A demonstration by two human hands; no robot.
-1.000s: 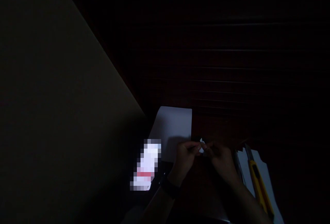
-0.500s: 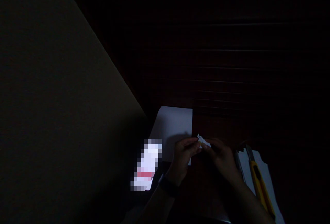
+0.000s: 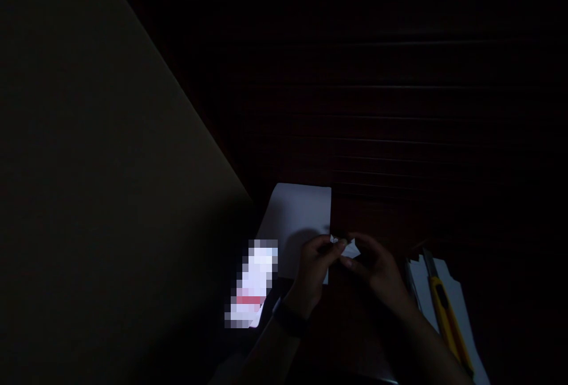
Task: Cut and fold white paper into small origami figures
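A small folded piece of white paper (image 3: 352, 249) with pointed corners is pinched in my left hand (image 3: 313, 267), the thumb lying across its left part. Some dark marks show near its left tip. My right hand (image 3: 381, 272) is at the paper's right side, thumb below and forefinger above, spread apart around it. Whether those fingertips touch the paper's edges I cannot tell in the dim light. Behind my left hand lies a larger white sheet (image 3: 297, 210), partly covered by the hand and its shadow. A dark band (image 3: 289, 319) circles my left wrist.
A yellow box cutter (image 3: 448, 320), its blade out and pointing away, lies on a stack of white papers (image 3: 464, 308) at the right. A bright blurred phone-like screen (image 3: 252, 284) is on the left. A pale wall (image 3: 133, 154) rises on the left beside dark wood (image 3: 399, 113).
The folded paper has turned, its tip now to the left and another point to the right. My right thumb has moved off its face, and the right fingers have spread.
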